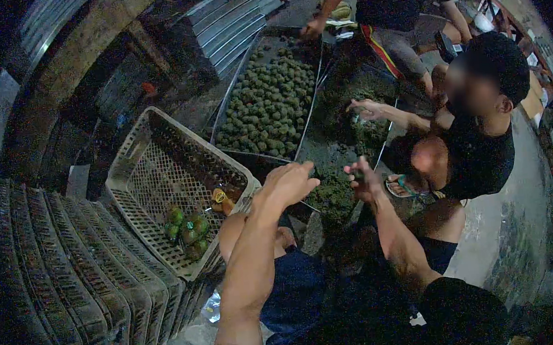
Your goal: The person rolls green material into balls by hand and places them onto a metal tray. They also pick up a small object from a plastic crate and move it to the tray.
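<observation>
My left hand (288, 183) is over the near end of a metal tray, its fingers curled round something dark and too small to name. Opposite it, my right hand (365, 180) has bent fingers closed round something dark that I cannot make out. Between and below the hands lies a crumbly dark green mass (334, 191) in the tray. Many round green balls (268, 102) fill a second metal tray (217, 120) beyond my left hand.
A plastic crate (121, 172) at left holds several green fruits (194, 228) and a small yellow-topped item (219, 196). Stacked crates (72, 270) stand nearer. A crouching person (486, 151) reaches a hand (371, 110) over the green mass. Another person (396, 4) leans at the far side.
</observation>
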{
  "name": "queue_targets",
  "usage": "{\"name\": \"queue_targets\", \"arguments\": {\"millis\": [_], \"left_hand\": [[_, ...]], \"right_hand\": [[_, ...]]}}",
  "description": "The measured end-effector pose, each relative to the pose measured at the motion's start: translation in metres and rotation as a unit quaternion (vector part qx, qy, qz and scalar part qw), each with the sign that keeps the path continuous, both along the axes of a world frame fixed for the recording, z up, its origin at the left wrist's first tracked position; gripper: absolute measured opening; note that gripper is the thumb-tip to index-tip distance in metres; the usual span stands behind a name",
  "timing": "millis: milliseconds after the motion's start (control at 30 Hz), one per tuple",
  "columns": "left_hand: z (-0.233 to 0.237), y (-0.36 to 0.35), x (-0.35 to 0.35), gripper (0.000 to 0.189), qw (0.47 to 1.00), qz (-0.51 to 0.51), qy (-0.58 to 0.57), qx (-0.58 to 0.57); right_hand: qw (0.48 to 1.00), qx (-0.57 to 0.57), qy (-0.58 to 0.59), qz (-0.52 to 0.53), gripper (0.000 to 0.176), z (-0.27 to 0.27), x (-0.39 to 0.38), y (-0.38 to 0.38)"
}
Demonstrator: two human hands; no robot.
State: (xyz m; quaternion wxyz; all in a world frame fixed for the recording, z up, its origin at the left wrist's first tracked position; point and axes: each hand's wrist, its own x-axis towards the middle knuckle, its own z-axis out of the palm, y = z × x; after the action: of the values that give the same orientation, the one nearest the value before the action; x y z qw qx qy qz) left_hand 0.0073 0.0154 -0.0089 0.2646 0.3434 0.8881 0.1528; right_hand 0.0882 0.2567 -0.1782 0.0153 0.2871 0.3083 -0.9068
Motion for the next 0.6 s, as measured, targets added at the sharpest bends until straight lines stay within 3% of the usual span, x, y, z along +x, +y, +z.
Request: {"name": "queue_targets", "arguments": {"millis": [67, 100, 133, 200, 300, 367, 433, 500, 600], "left_hand": [[-0.004, 0.0, 0.001, 0.051, 1.0, -0.002, 0.001, 0.008], [-0.006, 0.001, 0.001, 0.05, 1.0, -0.006, 0.008, 0.01], [-0.007, 0.001, 0.001, 0.05, 1.0, -0.009, 0.014, 0.012], [-0.007, 0.001, 0.002, 0.05, 1.0, -0.008, 0.014, 0.014], [-0.006, -0.003, 0.003, 0.049, 1.0, -0.003, 0.018, 0.022], [-0.009, -0.004, 0.002, 0.049, 0.999, -0.002, 0.02, 0.027], [-0.013, -0.004, 0.0, 0.048, 0.999, -0.006, 0.024, 0.035], [-0.002, -0.001, 0.001, 0.049, 1.0, -0.004, 0.016, 0.021], [-0.003, 0.003, 0.001, 0.049, 1.0, -0.007, 0.013, 0.013]], "right_hand": [[0.981, 0.18, -0.061, 0.047, 0.04, -0.022, -0.011, -0.001], [0.971, 0.204, -0.123, 0.035, 0.044, -0.027, -0.018, -0.003], [0.971, 0.202, -0.125, 0.035, 0.044, -0.03, -0.022, -0.003], [0.917, 0.375, -0.116, 0.068, 0.045, -0.02, -0.022, -0.011], [0.909, 0.375, -0.09, 0.156, 0.042, 0.037, -0.012, -0.025], [0.937, 0.317, -0.066, 0.13, 0.04, 0.046, -0.006, -0.031], [0.96, 0.259, -0.038, 0.101, 0.038, 0.042, -0.002, -0.026], [0.989, 0.093, -0.09, 0.072, 0.036, 0.026, -0.001, -0.011], [0.989, 0.117, -0.072, 0.06, 0.039, 0.016, -0.008, -0.017]]}}
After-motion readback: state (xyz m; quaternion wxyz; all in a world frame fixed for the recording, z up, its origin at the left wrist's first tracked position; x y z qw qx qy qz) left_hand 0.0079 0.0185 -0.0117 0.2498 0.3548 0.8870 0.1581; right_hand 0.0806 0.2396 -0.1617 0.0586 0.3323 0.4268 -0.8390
